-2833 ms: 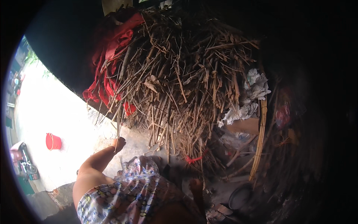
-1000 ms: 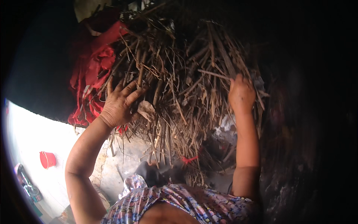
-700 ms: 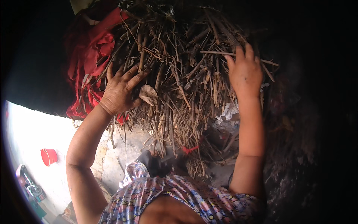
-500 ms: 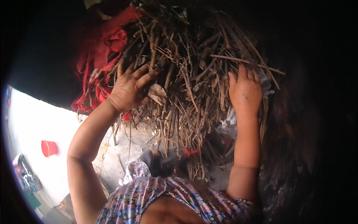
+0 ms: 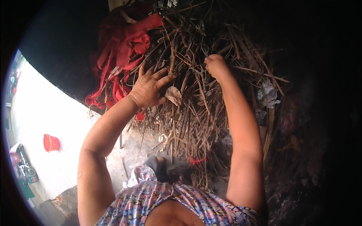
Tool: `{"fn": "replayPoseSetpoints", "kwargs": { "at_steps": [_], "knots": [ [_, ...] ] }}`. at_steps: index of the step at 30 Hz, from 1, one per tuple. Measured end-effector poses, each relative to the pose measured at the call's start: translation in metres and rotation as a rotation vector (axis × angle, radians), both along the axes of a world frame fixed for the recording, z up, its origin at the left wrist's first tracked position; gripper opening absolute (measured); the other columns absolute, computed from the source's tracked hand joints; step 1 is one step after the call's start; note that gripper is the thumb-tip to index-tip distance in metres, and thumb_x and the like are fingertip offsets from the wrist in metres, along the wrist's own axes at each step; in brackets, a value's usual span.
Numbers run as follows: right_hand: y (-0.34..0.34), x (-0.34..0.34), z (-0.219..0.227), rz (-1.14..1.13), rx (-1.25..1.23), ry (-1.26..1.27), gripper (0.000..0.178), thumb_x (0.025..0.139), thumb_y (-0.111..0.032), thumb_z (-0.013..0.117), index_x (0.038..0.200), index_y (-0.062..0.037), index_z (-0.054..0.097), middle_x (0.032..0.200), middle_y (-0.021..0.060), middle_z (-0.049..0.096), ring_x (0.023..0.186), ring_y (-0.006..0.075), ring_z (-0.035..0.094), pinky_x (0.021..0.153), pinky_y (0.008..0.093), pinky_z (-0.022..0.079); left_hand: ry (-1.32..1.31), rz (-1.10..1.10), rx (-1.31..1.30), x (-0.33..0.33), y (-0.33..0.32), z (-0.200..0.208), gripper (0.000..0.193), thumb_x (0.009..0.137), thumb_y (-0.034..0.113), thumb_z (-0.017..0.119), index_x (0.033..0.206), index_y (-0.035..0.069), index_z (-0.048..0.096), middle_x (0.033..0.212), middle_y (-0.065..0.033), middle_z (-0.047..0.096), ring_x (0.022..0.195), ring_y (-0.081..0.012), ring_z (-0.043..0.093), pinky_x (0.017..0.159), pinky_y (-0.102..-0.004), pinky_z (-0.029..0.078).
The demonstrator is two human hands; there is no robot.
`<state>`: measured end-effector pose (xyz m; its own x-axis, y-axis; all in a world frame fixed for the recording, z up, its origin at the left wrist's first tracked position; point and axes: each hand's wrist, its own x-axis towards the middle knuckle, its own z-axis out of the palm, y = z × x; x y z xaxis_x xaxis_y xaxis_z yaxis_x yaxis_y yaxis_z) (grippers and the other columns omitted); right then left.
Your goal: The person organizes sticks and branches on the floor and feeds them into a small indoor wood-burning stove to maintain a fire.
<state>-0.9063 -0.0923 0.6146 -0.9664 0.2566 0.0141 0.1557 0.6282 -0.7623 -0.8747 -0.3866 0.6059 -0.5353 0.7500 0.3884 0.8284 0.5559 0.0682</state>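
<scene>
A large heap of dry sticks (image 5: 184, 109) fills the middle in front of me. My left hand (image 5: 151, 88) lies on its left side with the fingers spread, pressing on the twigs. Beside that thumb is a curled dry leaf (image 5: 174, 95). My right hand (image 5: 216, 67) is closed at the upper middle of the heap; its fingers are curled around a thin twig among the others, partly hidden by the hand. Strips of red cloth (image 5: 132, 47) hang over the heap's left side, near my left hand.
Crumpled pale paper or plastic (image 5: 268, 94) sits at the heap's right edge. On the bright ground at left stands a red bucket (image 5: 51, 143), with a parked motorbike (image 5: 25, 165) farther left. A bit of red tie (image 5: 197, 161) shows low in the sticks. The right side is dark.
My right hand has moved left from the heap's right edge to its upper middle, and its fingers have closed. My left hand stays spread on the same sticks. The view has shifted slightly.
</scene>
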Motion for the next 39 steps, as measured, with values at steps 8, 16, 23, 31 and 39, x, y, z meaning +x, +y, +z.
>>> {"fn": "replayPoseSetpoints", "kwargs": {
  "at_steps": [8, 16, 23, 31, 39],
  "knots": [
    [-0.056, 0.193, 0.045, 0.041, 0.228, 0.082, 0.019, 0.093, -0.015, 0.050, 0.080, -0.0010, 0.047, 0.063, 0.0203, 0.046, 0.055, 0.0366, 0.048, 0.050, 0.0385, 0.036, 0.006, 0.033, 0.005, 0.003, -0.008, 0.004, 0.081, 0.058, 0.036, 0.074, 0.134, 0.028, 0.045, 0.136, -0.0084, 0.046, 0.119, -0.0343, 0.046, 0.108, -0.0614, 0.012],
    [-0.068, 0.394, -0.054, -0.280, -0.203, -0.017, 0.017, 0.096, -0.009, 0.049, 0.107, 0.0024, 0.056, 0.081, 0.0084, 0.062, 0.067, 0.0161, 0.057, 0.063, 0.0266, 0.045, 0.115, -0.017, 0.026, -0.001, 0.003, -0.021, 0.081, 0.063, 0.030, 0.072, 0.138, 0.024, 0.041, 0.135, -0.0088, 0.046, 0.122, -0.0318, 0.043, 0.109, -0.0590, 0.011],
    [-0.089, 0.473, -0.081, -0.520, -0.426, -0.016, 0.010, 0.096, -0.009, 0.047, 0.096, -0.0016, 0.053, 0.063, -0.0021, 0.036, 0.056, 0.0053, 0.033, 0.051, 0.0223, 0.029, 0.213, -0.063, 0.027, -0.019, 0.001, -0.034, 0.064, 0.079, 0.034, 0.064, 0.138, 0.021, 0.041, 0.137, -0.0051, 0.047, 0.127, -0.0235, 0.042, 0.108, -0.0582, 0.014],
    [-0.118, 0.568, -0.142, -0.712, -0.465, -0.193, 0.022, 0.093, -0.022, 0.051, 0.092, -0.0007, 0.057, 0.066, 0.0091, 0.055, 0.064, 0.0201, 0.058, 0.061, 0.0317, 0.045, 0.170, -0.227, 0.142, 0.007, -0.010, -0.027, 0.034, 0.087, 0.010, 0.061, 0.120, 0.000, 0.056, 0.125, -0.0165, 0.057, 0.117, -0.0313, 0.053, 0.098, -0.0373, 0.043],
    [-0.137, 0.654, -0.214, -0.557, -0.276, -0.084, 0.024, 0.092, -0.021, 0.053, 0.108, -0.0046, 0.060, 0.094, 0.0138, 0.063, 0.088, 0.0305, 0.062, 0.076, 0.0382, 0.050, -0.392, -0.929, 0.216, 0.263, 0.096, -0.023, 0.059, 0.082, 0.012, 0.067, 0.134, 0.001, 0.041, 0.137, -0.0168, 0.046, 0.126, -0.0340, 0.044, 0.103, -0.0482, 0.037]
  ]
}}
